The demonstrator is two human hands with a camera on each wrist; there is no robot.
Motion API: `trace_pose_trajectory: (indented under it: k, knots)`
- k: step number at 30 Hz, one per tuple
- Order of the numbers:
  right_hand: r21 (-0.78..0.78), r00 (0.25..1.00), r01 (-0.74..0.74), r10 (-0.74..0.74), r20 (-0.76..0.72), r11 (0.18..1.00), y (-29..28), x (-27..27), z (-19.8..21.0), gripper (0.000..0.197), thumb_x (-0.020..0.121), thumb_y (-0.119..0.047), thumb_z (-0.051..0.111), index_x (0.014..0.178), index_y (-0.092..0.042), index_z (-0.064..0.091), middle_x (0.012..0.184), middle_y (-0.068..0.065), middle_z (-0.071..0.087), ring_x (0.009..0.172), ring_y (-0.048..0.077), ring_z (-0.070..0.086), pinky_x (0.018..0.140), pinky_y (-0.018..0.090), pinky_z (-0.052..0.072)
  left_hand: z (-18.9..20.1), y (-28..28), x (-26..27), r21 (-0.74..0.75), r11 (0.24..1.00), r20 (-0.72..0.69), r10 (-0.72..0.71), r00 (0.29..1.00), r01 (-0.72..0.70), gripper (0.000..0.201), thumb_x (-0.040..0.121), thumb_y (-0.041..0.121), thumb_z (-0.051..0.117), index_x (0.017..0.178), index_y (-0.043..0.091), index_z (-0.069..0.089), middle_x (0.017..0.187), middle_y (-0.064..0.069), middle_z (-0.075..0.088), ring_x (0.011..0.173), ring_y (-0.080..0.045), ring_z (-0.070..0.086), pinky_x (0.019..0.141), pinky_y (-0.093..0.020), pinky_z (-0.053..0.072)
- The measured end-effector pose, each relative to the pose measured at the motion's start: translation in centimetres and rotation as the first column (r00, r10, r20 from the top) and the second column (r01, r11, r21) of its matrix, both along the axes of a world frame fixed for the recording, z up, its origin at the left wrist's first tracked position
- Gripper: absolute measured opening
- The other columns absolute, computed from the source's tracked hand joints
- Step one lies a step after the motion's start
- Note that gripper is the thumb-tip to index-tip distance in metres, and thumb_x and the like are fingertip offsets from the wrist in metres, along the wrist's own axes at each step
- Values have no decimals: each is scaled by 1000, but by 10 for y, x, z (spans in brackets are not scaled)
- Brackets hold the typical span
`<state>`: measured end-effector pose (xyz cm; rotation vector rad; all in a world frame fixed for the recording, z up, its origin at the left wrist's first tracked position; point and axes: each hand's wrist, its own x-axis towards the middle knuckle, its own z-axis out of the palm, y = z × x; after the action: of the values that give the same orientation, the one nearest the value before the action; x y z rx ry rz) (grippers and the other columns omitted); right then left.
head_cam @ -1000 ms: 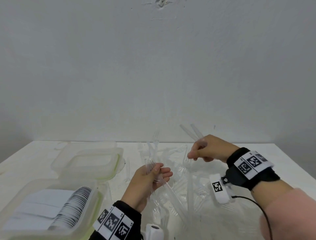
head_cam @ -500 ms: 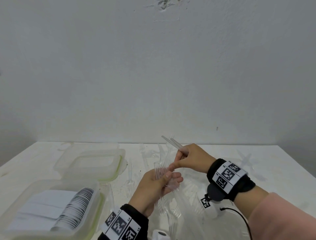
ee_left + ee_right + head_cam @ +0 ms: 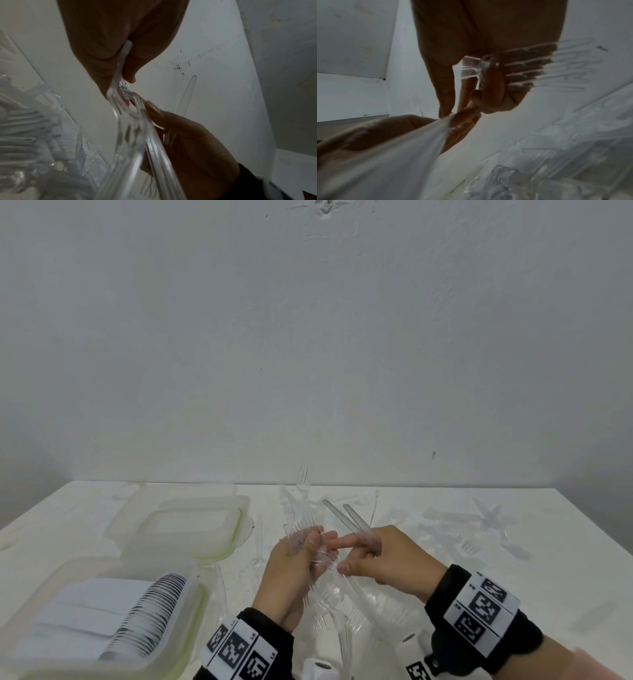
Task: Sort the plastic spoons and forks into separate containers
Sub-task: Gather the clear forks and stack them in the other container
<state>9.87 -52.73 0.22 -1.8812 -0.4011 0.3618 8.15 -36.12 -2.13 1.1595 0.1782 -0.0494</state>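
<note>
We see the left hand (image 3: 291,570) gripping a bundle of clear forks (image 3: 308,537) while the right hand (image 3: 383,559) clasps two handles (image 3: 352,522), its fingers (image 3: 342,541) touching the bundle.

Both hands meet above the middle of the tabletop, near its front edge. The left hand (image 3: 291,570) is raised palm up, its fingers (image 3: 327,537) curled round a bundle of clear forks (image 3: 301,534). The right hand (image 3: 383,559) reaches in from the right, its index finger extended to the left fingertips, its other fingers clamping two clear handles (image 3: 349,518). Both wrists wear black bands.
</note>
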Motion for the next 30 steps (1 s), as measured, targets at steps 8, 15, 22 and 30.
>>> trace_pose_trajectory:
  k: [8, 15, 22, 30]
  knots:
    - [-20, 998, 3, -4, -58, 1000, 0, -2, -2, 22, 85, -12, 71, 103, -24, 72, 64, -13, 48, 53, -1, 42, 50, 16, 34, -1, 3, -2, -49, 999, 7, 5, 1000, -5, 24, 98, 16, 50, 112, 1, 61, 109, -17, 70, 93, -21, 72, 74, -24, 58]
    - [-13, 999, -44, 44, -28, 999, 7, -11, -2, 27, 87, -15, 69, 110, -29, 68, 57, -21, 53, 48, -3, 45, 49, 7, 34, -5, -2, -1, 45, 998, 28, 44, 999, -45, 32, 101, 20, 46, 111, -6, 62, 102, -20, 71, 93, -25, 70, 80, -29, 56]
    - [-139, 992, -119, 123, 20, 983, 9, -14, -11, 41, 86, -21, 69, 126, -17, 61, 84, 4, 75, 67, 13, 69, 86, 32, 53, 5, -4, -3, 61, 985, 75, 156, 985, -161, 24, 103, 11, 42, 87, 8, 60, 81, -10, 71, 91, -24, 68, 77, -28, 52]
    - [27, 986, -150, 152, -69, 988, 2, -11, -8, 43, 89, -12, 65, 125, -35, 59, 75, 2, 70, 53, 3, 55, 56, 5, 38, 0, -2, -5, 109, 989, 67, 90, 994, -97, 26, 103, 22, 40, 116, 4, 54, 99, -9, 66, 93, -14, 72, 76, -23, 51]
